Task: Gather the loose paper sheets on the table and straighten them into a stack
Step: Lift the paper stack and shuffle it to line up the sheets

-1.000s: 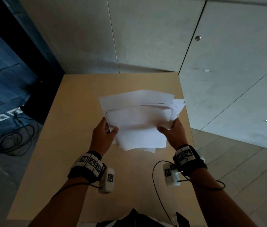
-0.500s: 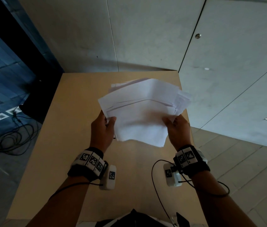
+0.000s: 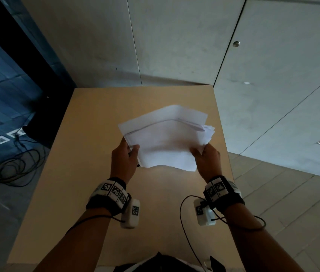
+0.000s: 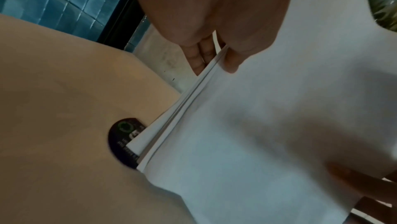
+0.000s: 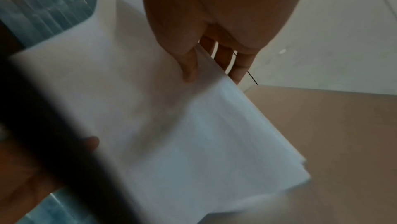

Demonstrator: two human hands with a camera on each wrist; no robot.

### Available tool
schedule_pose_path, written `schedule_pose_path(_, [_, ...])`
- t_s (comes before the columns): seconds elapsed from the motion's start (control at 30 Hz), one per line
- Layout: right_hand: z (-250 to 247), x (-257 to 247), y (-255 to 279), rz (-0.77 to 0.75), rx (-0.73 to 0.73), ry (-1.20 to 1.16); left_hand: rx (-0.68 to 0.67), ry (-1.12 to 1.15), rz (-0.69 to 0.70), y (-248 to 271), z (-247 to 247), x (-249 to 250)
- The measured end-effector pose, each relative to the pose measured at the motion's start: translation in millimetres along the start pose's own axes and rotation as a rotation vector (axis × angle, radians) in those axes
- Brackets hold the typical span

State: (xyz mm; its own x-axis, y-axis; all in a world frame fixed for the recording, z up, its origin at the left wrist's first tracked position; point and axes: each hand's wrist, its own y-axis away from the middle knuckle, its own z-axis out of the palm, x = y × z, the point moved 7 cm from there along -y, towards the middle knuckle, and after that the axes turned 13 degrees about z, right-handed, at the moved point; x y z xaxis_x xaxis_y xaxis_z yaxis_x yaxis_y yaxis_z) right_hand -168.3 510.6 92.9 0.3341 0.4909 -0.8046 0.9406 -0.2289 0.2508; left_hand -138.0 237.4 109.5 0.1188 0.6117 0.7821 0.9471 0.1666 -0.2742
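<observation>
Just the background stuff around the desk

Grey concrete wall panels (image 3: 174,36) behind, black cables (image 3: 14,165) tangled on the floor to the left, plus a round black sticker (image 4: 124,139) on the tabletop, half covered, print too blurry to read.

Pretty open around here: the wooden table (image 3: 88,173) is bare on both sides of the paper sheets (image 3: 167,138), just a small dark round sticker (image 4: 123,140) lying flat. Concrete wall (image 3: 174,46) blocks the far edge.
</observation>
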Motion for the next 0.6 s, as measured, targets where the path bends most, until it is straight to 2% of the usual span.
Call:
schedule_pose_path(0.17, [-20.5,-11.2,6.2,-0.07,0.07,-0.125,0.051,0.069,0.045,-2.4,-18.0,19.7])
schedule_pose_path(0.23, [-15.1,-4.0,7.4,-0.047,0.028,-0.098,0.021,0.083,0.039,4.9,-14.2,14.9])
schedule_pose_path(0.37, [13.0,21.2,11.3,0.058,-0.154,-0.053,-0.122,0.017,-0.073,22.1,15.0,-16.7])
schedule_pose_path(0.5, [21.2,20.5,14.0,0.069,-0.154,-0.038,-0.127,-0.03,-0.119,25.3,31.5,-27.3])
schedule_pose_path(0.6, [24.4,14.0,12.9,0.074,-0.131,-0.022,-0.114,-0.015,-0.075,22.3,39.2,-17.9])
